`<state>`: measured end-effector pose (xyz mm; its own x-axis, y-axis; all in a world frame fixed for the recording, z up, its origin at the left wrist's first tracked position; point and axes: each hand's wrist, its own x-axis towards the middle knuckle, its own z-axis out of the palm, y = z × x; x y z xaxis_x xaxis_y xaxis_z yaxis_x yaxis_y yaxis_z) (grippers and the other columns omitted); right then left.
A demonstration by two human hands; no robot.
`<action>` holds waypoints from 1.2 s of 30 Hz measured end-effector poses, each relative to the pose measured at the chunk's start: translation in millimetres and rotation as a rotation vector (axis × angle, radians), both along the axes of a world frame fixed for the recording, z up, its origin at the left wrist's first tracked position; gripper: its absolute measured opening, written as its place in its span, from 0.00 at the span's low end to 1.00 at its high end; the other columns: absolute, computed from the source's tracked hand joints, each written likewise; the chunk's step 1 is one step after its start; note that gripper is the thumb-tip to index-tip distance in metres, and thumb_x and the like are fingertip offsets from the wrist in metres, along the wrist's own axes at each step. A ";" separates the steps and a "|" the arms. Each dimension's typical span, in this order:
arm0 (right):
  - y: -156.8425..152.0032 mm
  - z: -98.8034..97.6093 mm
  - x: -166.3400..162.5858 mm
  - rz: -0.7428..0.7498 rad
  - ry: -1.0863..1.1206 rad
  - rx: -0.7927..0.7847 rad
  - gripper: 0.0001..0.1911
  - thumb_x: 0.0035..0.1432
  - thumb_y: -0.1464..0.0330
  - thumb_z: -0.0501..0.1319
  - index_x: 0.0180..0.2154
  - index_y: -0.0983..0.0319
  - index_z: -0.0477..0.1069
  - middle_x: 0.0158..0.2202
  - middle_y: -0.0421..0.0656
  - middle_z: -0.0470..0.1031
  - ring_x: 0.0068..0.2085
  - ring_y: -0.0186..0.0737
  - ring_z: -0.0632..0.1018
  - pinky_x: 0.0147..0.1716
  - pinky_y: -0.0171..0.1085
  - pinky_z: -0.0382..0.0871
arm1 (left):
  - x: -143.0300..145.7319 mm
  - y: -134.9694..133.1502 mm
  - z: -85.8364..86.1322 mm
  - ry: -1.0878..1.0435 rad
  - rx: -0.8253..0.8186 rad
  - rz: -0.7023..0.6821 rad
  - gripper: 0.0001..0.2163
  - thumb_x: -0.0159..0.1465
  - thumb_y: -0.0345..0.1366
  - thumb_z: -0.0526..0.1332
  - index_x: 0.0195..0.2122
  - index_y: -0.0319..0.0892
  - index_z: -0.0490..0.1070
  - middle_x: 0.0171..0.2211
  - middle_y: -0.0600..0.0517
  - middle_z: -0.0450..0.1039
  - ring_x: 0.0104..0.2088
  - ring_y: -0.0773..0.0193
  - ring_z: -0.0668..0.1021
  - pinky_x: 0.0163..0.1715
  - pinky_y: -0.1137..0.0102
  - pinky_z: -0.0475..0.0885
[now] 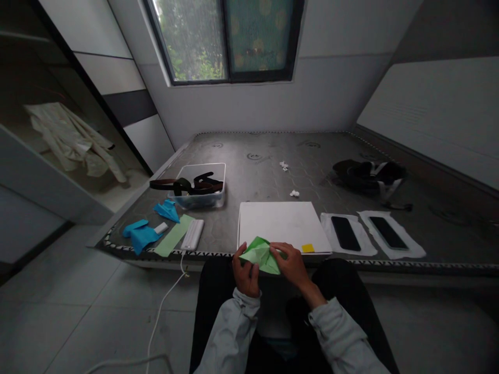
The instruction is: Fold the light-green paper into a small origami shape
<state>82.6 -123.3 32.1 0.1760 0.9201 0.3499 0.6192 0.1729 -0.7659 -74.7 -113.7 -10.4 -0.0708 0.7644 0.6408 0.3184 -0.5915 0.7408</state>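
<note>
A folded sheet of green paper [260, 254] is held between my two hands, just over the front edge of a white box [283, 223]. My left hand [246, 272] grips its left corner, fingers behind and thumb below. On the other side, my right hand [290, 264] pinches the paper's right edge. Creases run across the paper, and its middle stands up in a point. A small yellow paper square [307, 248] lies on the box near its front right corner.
To the left are a power strip [193, 235] with a white cord, a green paper strip [173, 238], blue folded paper [143, 236] and a plastic bin [200, 200] with belts. Two phones [345, 234] [389, 232] lie on white sheets at right. Behind sit crumpled tissues [294, 194] and a dark cap-like item [370, 175].
</note>
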 end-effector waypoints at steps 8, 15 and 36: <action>2.1 -0.3 3.9 0.035 0.027 -0.036 0.11 0.61 0.61 0.58 0.35 0.56 0.79 0.37 0.44 0.81 0.41 0.46 0.79 0.44 0.47 0.71 | 2.0 0.0 3.4 -0.042 -0.054 0.023 0.16 0.67 0.40 0.50 0.34 0.39 0.74 0.56 0.42 0.63 0.55 0.53 0.69 0.57 0.53 0.64; 0.8 6.1 2.8 0.002 0.075 -0.057 0.11 0.59 0.61 0.58 0.34 0.57 0.77 0.36 0.44 0.81 0.40 0.46 0.79 0.44 0.44 0.69 | -2.4 7.0 -4.6 -0.080 -0.062 0.055 0.16 0.67 0.41 0.49 0.39 0.37 0.73 0.56 0.40 0.61 0.55 0.53 0.68 0.58 0.56 0.62; 9.3 -12.1 36.7 -0.454 0.592 -0.011 0.18 0.61 0.49 0.48 0.36 0.56 0.61 0.29 0.37 0.66 0.31 0.39 0.70 0.29 0.35 0.66 | 4.8 21.9 -19.5 -0.337 -0.683 0.056 0.18 0.60 0.51 0.54 0.43 0.42 0.68 0.20 0.56 0.70 0.20 0.63 0.73 0.22 0.71 0.67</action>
